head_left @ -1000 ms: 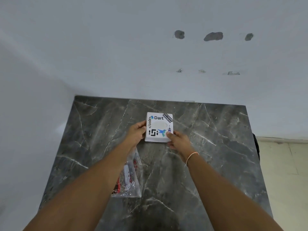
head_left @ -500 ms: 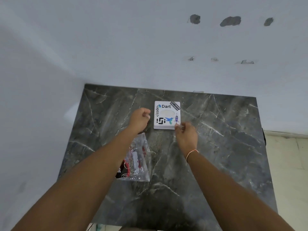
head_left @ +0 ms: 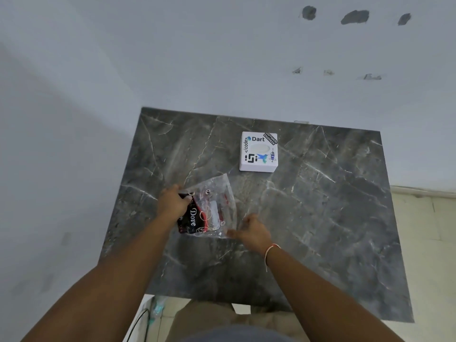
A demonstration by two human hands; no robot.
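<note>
A clear plastic bag (head_left: 217,193) lies on the dark marble table (head_left: 320,206). Inside it I see a dark "Dove" packet (head_left: 193,219) and small red and white items. My left hand (head_left: 172,202) grips the bag's left edge, its thumb over the dark packet. At the bag's lower right corner my right hand (head_left: 251,232) has its fingers on the plastic; whether they pinch it I cannot tell. A white box with "Dart" and code stickers (head_left: 258,151) sits flat on the table beyond the bag, apart from both hands.
A pale wall rises directly behind the table and along its left side. Light floor tiles (head_left: 424,243) show to the right. Below the table's near edge are my lap and a dark cable (head_left: 138,322).
Both hands have left the white box and drawn back toward me to the plastic bag. The left hand now grips the bag. The camera has tilted down.
</note>
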